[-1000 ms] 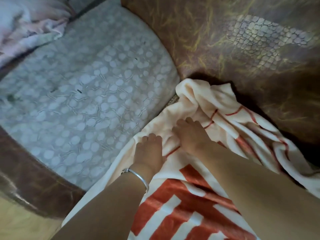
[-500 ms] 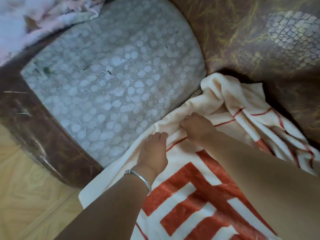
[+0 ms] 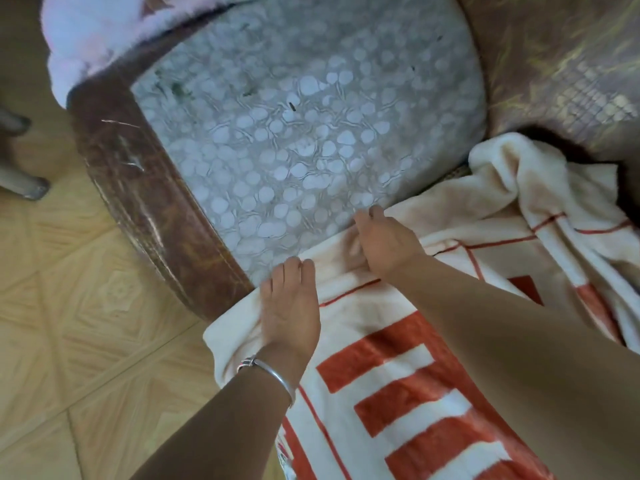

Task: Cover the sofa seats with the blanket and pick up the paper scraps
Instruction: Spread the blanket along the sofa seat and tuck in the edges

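Note:
A cream blanket [image 3: 433, 344] with red-orange blocks and lines lies over the near sofa seat, bunched at the back right. Its left edge borders a bare grey seat cushion [image 3: 294, 133] with a pale pebble pattern. My left hand [image 3: 291, 306], with a silver bangle on the wrist, grips the blanket's edge at the seat's front. My right hand [image 3: 384, 244] holds the same edge a little farther back, fingers curled into the cloth. A few small dark specks [image 3: 292, 106] lie on the grey cushion; I cannot tell if they are paper.
The sofa's brown leather front [image 3: 149, 209] curves along the cushion's left side. A brown patterned backrest [image 3: 561, 71] rises at the right. A pink-white fluffy cloth [image 3: 93, 39] lies at the top left. Tan tiled floor [image 3: 69, 323] fills the lower left, with metal furniture legs [image 3: 24, 181] at the left edge.
Both hands have slid along the blanket to its left edge and closed on it. The view has swung right and back, showing more floor and the sofa front.

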